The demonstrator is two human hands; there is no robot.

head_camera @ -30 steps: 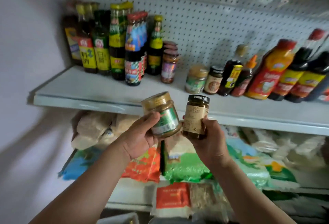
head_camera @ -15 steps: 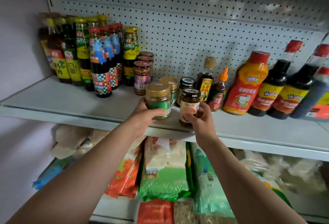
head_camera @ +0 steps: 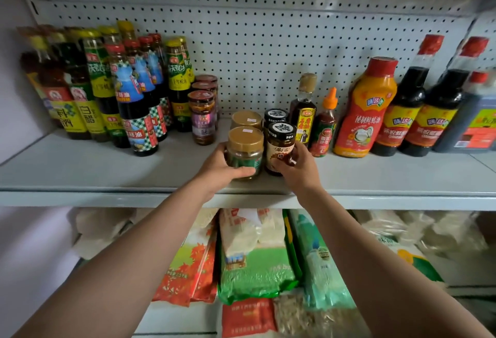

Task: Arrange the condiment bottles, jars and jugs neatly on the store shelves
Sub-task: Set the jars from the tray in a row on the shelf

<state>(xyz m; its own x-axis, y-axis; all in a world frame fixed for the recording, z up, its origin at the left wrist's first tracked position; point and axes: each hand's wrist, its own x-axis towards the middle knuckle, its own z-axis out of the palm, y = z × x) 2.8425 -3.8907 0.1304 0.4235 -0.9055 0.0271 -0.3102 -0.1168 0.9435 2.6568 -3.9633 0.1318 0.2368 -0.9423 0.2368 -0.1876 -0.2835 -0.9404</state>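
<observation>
Gold-lidded jar (head_camera: 244, 151) with a green label stands on the shelf (head_camera: 80, 171) near its front edge, about midway along. Left hand (head_camera: 220, 167) grips it: fingers curled round the lower body, thumb across the front of the label. Just beside it to the right, touching or nearly so, stands a black-lidded jar (head_camera: 280, 148) with a brown and cream label. Right hand (head_camera: 296, 167) holds this one, fingers wrapped round its right side and lower front. Both jars upright, bases down on the shelf as far as can be seen.

Directly behind each sits a matching jar: a second gold-lidded jar (head_camera: 247, 119) and a second black-lidded jar (head_camera: 276, 116), forming two short rows running toward the pegboard back panel (head_camera: 255, 50).

Toward the left end of the shelf, a tight cluster of tall sauce bottles (head_camera: 112, 88) with yellow, green and red caps. Next to them, a row of dark-lidded jars (head_camera: 202, 116) running front to back.

Right of the held jars: a small dark bottle with a tan cap (head_camera: 304, 108), a small chilli bottle with an orange nozzle (head_camera: 324, 125), a large orange squeeze bottle (head_camera: 366, 108) with a red cap, then dark soy bottles (head_camera: 408, 107) with red caps reaching the right end.

Lower shelf under the arms carries bagged goods (head_camera: 255, 262), in green, orange, red and pale wrappers.
</observation>
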